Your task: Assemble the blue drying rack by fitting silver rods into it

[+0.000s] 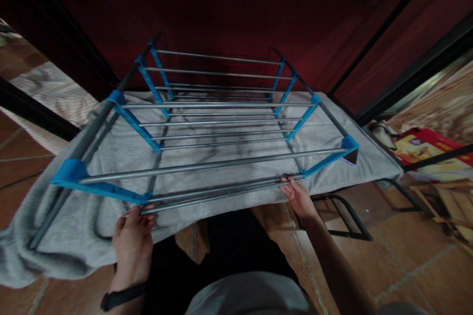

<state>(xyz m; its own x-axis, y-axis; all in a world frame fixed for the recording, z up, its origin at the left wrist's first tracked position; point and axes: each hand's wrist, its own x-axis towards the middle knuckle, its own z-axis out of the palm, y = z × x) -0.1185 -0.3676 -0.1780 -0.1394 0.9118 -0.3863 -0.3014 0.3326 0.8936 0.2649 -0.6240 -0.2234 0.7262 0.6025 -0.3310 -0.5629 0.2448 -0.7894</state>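
Observation:
A rack of grey metal tubes [218,163] and blue plastic connectors [73,173] lies on a grey cloth [240,177]. It looks like a shoe rack. A loose-looking metal tube [221,194] runs along its near side, below and in front of the frame. My left hand [133,237] pinches the left end of this tube, close to the front left blue connector. Near the opposite end, my right hand [297,198] has its fingers and thumb on the same tube, just short of the front right connector [325,161]. Both tube ends are partly hidden by fingers and connectors.
The cloth covers a low surface against a dark red panel [221,5]. A small dark object [351,157] sits by the rack's front right corner. On the right are a black metal frame [343,221], a red and yellow box [421,150] and a wooden piece [454,206].

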